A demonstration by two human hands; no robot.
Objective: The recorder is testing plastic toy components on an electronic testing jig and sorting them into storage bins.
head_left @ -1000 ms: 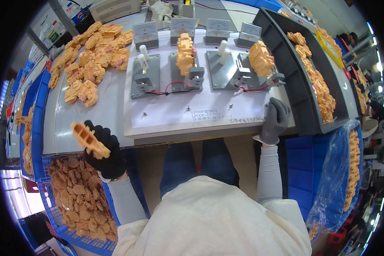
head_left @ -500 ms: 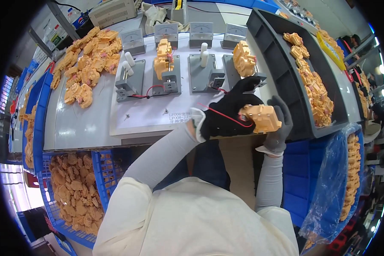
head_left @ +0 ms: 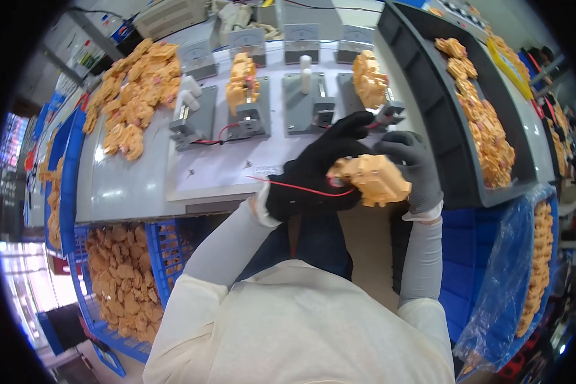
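An orange plastic housing (head_left: 381, 180), ribbed and boxy like a small gearbox, is held over the near edge of the workbench. My left hand (head_left: 317, 169), in a black glove, closes around its left end. A red wire (head_left: 301, 188) trails leftward from that end across the glove. My right hand (head_left: 419, 169), gloved in grey, curls its fingers against the right and upper side of the housing; its thumb is hidden. Just beyond my hands, a grey fixture (head_left: 345, 89) carries another orange housing (head_left: 368, 80). A second loaded fixture has its housing (head_left: 242, 83) farther left.
Two fixtures with white handles (head_left: 189, 93) (head_left: 306, 80) hold no housing. Panel meters (head_left: 302, 43) line the back. Orange housings pile up (head_left: 134, 89) at left. A dark grey bin (head_left: 422, 96) with more stands right. Blue crates (head_left: 163, 256) flank my lap.
The held housing has moved slightly left and tilted, its right end lower. My right fingers have curled inward over it, and the red wire now lies flatter. My view has shifted slightly.
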